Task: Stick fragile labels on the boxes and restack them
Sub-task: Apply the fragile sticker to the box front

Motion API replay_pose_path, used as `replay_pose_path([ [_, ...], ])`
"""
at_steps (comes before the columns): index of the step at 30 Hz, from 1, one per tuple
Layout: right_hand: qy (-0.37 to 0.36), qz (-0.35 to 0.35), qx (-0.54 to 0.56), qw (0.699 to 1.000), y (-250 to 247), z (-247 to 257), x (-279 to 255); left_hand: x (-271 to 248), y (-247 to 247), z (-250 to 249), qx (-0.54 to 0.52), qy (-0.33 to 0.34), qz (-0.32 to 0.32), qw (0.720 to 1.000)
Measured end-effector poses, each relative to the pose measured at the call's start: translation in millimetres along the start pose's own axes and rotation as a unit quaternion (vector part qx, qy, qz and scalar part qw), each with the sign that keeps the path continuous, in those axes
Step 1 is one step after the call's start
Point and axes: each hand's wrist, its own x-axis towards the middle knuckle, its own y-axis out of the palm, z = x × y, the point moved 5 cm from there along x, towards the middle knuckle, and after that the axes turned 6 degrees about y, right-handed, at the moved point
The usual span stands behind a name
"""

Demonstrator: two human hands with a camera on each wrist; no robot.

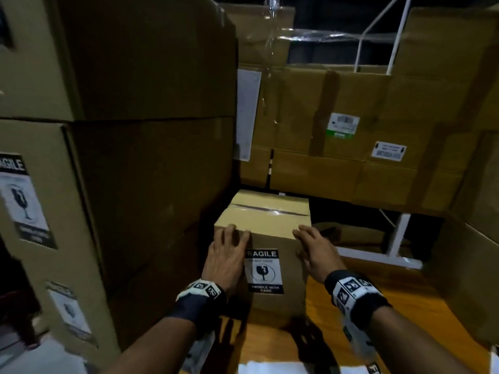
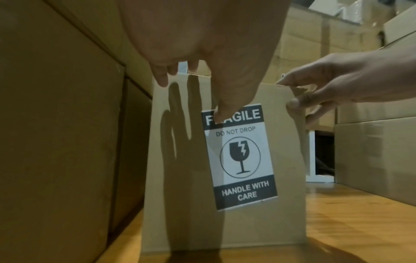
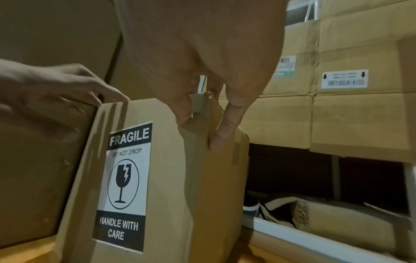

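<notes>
A small upright cardboard box (image 1: 272, 306) stands on the wooden table (image 1: 391, 306), its top taped. A black-and-white fragile label (image 1: 264, 271) is stuck on its near face. My left hand (image 1: 226, 255) lies at the upper left corner with straight fingers (image 2: 162, 78) at the top edge and the thumb on the label (image 2: 241, 156). My right hand (image 1: 316, 252) holds the upper right corner, thumb (image 2: 294, 103) on the near face and fingers (image 3: 220, 135) down the right side of the box (image 3: 175, 195). In the right wrist view the label (image 3: 126, 186) sits flat.
A tall stack of large boxes (image 1: 135, 157) stands close on the left, some with fragile labels (image 1: 24, 201). More cartons (image 1: 351, 130) fill the back over a white frame (image 1: 397, 238). Another carton (image 1: 464, 279) bounds the right. White sheets (image 1: 270, 368) lie at the near edge.
</notes>
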Motion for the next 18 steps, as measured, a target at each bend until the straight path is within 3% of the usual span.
replay_pose_path([
  [8,0.027,0.001,0.026,0.999,7,5,10,21,-5,19,-0.029,0.023,0.031,0.999],
  [11,0.070,-0.004,0.160,0.985,5,11,11,27,-13,26,-0.020,0.029,0.029,0.999],
  [14,0.083,-0.018,0.185,0.979,6,15,17,30,-16,31,-0.022,0.028,0.033,0.999],
  [18,0.054,0.004,0.032,0.998,17,19,19,35,-15,38,-0.029,0.025,0.030,0.999],
])
